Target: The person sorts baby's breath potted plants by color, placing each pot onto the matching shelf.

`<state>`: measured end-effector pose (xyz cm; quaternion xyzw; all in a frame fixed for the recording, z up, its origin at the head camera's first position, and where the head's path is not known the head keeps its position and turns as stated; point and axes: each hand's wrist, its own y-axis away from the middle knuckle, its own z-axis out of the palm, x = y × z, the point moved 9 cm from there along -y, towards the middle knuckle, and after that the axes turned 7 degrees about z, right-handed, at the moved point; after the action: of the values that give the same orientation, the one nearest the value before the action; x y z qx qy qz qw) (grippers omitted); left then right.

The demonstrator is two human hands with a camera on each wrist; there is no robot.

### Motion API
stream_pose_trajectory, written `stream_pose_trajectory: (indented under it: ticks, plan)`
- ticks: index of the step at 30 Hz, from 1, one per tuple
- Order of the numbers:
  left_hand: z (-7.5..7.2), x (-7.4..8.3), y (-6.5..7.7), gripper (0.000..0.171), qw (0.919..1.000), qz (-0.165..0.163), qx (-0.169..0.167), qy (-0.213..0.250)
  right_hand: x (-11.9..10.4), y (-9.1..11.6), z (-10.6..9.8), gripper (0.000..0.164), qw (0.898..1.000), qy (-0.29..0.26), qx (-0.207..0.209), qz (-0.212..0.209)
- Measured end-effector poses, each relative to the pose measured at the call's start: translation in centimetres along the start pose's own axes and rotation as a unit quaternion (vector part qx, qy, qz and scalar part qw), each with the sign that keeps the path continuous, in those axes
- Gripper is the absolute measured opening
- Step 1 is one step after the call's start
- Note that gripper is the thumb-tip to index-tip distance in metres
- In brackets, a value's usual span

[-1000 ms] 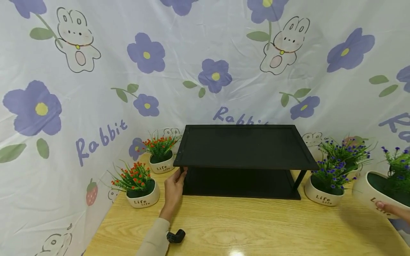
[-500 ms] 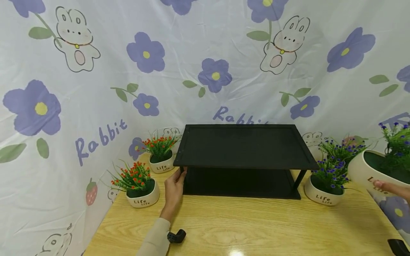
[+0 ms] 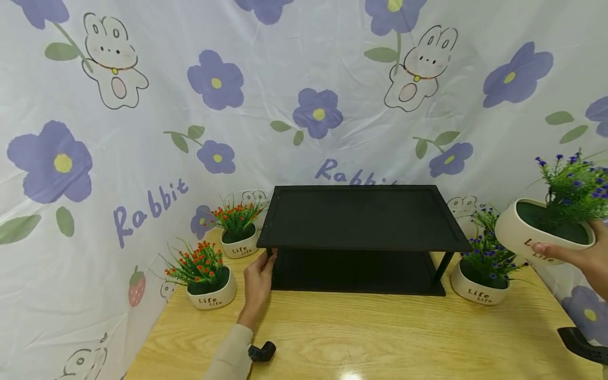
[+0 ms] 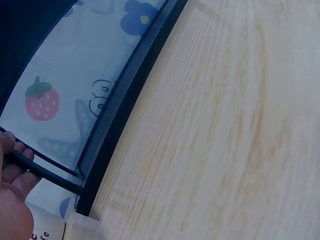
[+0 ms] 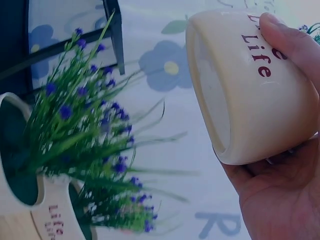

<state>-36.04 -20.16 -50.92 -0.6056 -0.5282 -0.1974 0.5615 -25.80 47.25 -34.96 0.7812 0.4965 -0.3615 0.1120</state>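
Note:
A black two-tier shelf [image 3: 361, 216] stands at the middle back of the wooden table. My left hand [image 3: 258, 277] grips its left front post [image 4: 47, 175], fingers and thumb curled round it in the left wrist view. At the far right my right hand [image 3: 586, 258] holds up a white flower pot [image 3: 515, 232] with purple flowers, thumb on the "Life" lettering. In the right wrist view the underside of this held pot [image 5: 215, 95] shows. Below and left of it stands a pot with purple flowers [image 3: 480, 287], beside the shelf's right post.
Another purple-flowered pot stands partly hidden behind the held one. Left of the shelf are two pots with red flowers, one in front [image 3: 211, 290] and one behind [image 3: 239, 245]. A cloth with rabbits and flowers [image 3: 266, 105] hangs behind the table [image 3: 332, 338].
My right hand has raised the held flower pot and moved it left, so more of the hand shows. My left hand has stayed on the shelf post.

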Motion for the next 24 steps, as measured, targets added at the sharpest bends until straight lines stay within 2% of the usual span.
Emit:
stream_pose_trajectory:
  ticks: [2, 6, 14, 20, 24]
  plan:
    - [0.0, -0.1, 0.1, 0.031, 1.0, -0.003, 0.0, 0.003, -0.8, -0.1, 0.6, 0.12, 0.999, -0.006, -0.033, 0.004]
    - [0.0, -0.1, 0.1, 0.031, 1.0, -0.001, -0.001, 0.0, -2.8, -0.5, 1.7, 0.118, 0.996, -0.036, -0.075, -0.028]
    - [0.0, -0.1, 0.2, 0.031, 1.0, 0.007, 0.001, 0.002, -6.8, -1.9, 4.1, 0.119, 0.988, -0.041, -0.137, -0.051]
    - [0.0, -0.1, 0.2, 0.032, 1.0, 0.008, 0.002, 0.0, -10.1, -2.7, 6.1, 0.119, 0.977, -0.055, -0.193, -0.074]
    - [0.0, 0.0, 0.1, 0.032, 0.9999, 0.01, 0.0, 0.001, -12.2, -3.0, 7.5, 0.12, 0.972, -0.065, -0.21, -0.085]
